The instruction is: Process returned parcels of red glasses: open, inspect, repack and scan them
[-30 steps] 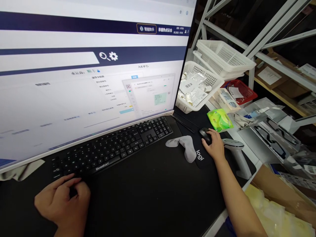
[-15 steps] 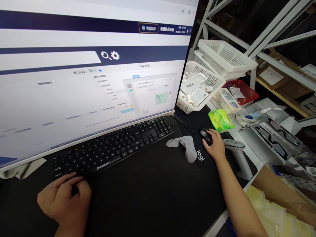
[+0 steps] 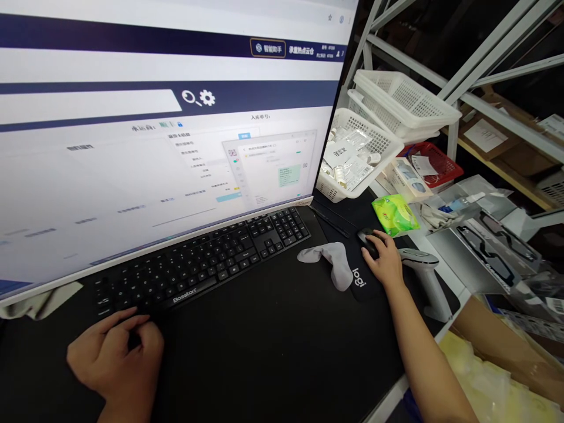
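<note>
My right hand (image 3: 384, 258) rests over a black computer mouse (image 3: 366, 242), fingers laid on its top, on a dark mouse pad (image 3: 359, 282) with a white "logi" mark. At the lower left, my left hand (image 3: 117, 355) lies by the front left corner of a black keyboard (image 3: 211, 258). Its fingers are loosely bent, tips near the lowest keys, and I see nothing held in it. A large monitor (image 3: 132, 158) stands behind the keyboard, showing a web page with a search bar and a smaller chat window. A crumpled grey cloth piece (image 3: 337, 264) lies between keyboard and mouse.
Right of the mouse stands a grey handheld scanner (image 3: 425, 276). Behind it are a green tissue pack (image 3: 395, 215), a white basket (image 3: 383, 161) of small packets, stacked white baskets (image 3: 408, 100) and a red basket (image 3: 449, 167). Packaged goods (image 3: 489, 247) lie along the right side.
</note>
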`<state>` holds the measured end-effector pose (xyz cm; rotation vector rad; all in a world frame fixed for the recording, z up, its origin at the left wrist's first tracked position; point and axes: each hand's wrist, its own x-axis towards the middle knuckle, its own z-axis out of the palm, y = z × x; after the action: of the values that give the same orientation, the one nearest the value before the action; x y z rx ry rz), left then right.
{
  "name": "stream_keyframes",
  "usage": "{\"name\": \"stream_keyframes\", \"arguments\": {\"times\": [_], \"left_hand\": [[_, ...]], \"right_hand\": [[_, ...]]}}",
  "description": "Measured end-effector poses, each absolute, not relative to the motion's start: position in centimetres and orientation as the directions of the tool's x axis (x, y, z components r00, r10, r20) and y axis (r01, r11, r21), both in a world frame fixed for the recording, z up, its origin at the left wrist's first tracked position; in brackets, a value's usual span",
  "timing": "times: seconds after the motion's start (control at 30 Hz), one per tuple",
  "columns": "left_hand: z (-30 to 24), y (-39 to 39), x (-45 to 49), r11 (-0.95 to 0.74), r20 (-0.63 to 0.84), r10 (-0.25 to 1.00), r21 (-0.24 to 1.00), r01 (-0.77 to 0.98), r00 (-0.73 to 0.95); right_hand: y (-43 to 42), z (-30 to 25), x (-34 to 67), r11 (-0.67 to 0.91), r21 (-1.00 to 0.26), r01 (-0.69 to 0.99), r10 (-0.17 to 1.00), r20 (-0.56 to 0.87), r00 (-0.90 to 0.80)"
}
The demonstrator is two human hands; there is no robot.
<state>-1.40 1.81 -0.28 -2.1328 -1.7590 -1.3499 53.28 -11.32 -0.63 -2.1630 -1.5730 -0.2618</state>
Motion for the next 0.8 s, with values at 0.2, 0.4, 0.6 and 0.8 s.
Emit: {"name": "stream_keyframes", "arguments": {"times": [0.2, 0.4, 0.6, 0.8], "left_hand": [[0.3, 1.9, -1.1, -0.482, 0.764, 0.630, 0.244, 0.842, 0.140], [0.0, 1.9, -1.3, -0.453, 0.748, 0.658, 0.301, 0.839, 0.087], [-0.5, 1.9, -1.8, -0.454, 0.751, 0.655, 0.301, 0.838, 0.085], [-0.7, 1.9, -1.8, -0.466, 0.757, 0.648, 0.300, 0.832, 0.089]], "right_hand": [[-11.3, -0.7, 53.3, -0.250, -0.245, 0.937, 0.858, 0.392, 0.332], [-11.3, -0.7, 53.3, -0.253, -0.250, 0.935, 0.855, 0.395, 0.337], [-11.3, -0.7, 53.3, -0.253, -0.244, 0.936, 0.853, 0.401, 0.335], [-11.3, -0.9, 53.4, -0.249, -0.229, 0.941, 0.856, 0.403, 0.324]]}}
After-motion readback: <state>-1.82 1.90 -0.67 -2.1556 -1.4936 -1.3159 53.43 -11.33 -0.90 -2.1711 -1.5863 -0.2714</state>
